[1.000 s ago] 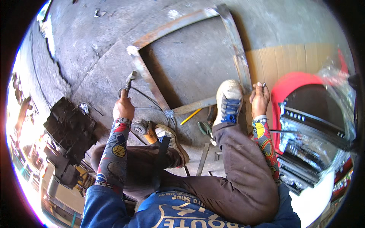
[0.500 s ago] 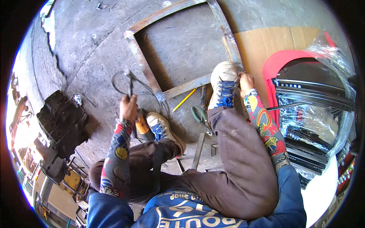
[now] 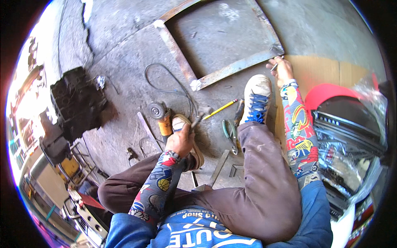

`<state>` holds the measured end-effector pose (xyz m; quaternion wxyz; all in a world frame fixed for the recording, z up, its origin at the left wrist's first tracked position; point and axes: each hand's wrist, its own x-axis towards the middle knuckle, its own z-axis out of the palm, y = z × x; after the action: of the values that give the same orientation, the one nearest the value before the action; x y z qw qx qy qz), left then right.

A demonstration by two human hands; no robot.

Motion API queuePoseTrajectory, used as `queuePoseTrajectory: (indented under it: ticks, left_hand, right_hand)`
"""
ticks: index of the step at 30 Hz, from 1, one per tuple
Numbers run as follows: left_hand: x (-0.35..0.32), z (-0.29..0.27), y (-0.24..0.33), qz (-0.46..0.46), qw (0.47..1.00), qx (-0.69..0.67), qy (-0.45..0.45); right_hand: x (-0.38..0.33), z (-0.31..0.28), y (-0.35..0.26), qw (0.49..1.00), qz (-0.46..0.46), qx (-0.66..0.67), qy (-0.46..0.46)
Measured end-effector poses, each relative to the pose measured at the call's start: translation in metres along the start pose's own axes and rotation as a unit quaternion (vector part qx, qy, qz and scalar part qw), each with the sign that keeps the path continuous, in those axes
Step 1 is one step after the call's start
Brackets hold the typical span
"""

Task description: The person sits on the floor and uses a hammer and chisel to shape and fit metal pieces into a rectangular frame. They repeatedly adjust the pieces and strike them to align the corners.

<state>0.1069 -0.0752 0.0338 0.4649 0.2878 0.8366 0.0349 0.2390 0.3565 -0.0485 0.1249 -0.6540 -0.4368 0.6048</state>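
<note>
Drawn inward since the earlier frame, the left hand grips a grey metal hammer-like tool over the white left shoe. Right hand fingers pinch a small silvery metal piece beside a corner of the rusty rectangular steel frame.

Left hand gripping hammer-shaped tool by handle, over left shoe. Right hand pinching small metal piece, at near right corner of rusty metal frame. Frame lying on concrete floor. Yellow pencil near frame's near edge. Pliers beside right shoe. Grinder beside left shoe. Cardboard just beyond frame's near right corner.
</note>
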Motion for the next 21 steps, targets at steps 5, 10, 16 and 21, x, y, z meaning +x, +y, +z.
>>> queuePoseTrajectory:
  ticks: [5,10,16,21]
  left_hand:
    - [0.006,0.003,0.022,-0.007,0.998,-0.053,-0.014]
    - [0.027,0.023,0.032,-0.048,0.983,-0.171,0.046]
    - [0.071,0.036,0.023,-0.017,0.944,-0.297,0.141]
    - [0.079,0.026,0.025,-0.051,0.933,-0.338,0.117]
  right_hand:
    - [0.010,0.016,-0.007,0.995,-0.027,-0.050,-0.085]
    - [0.003,0.036,0.015,0.981,-0.175,-0.080,-0.041]
    - [0.015,0.013,0.009,0.994,-0.085,0.030,0.065]
    - [0.070,-0.011,-0.009,0.926,-0.279,-0.190,0.169]
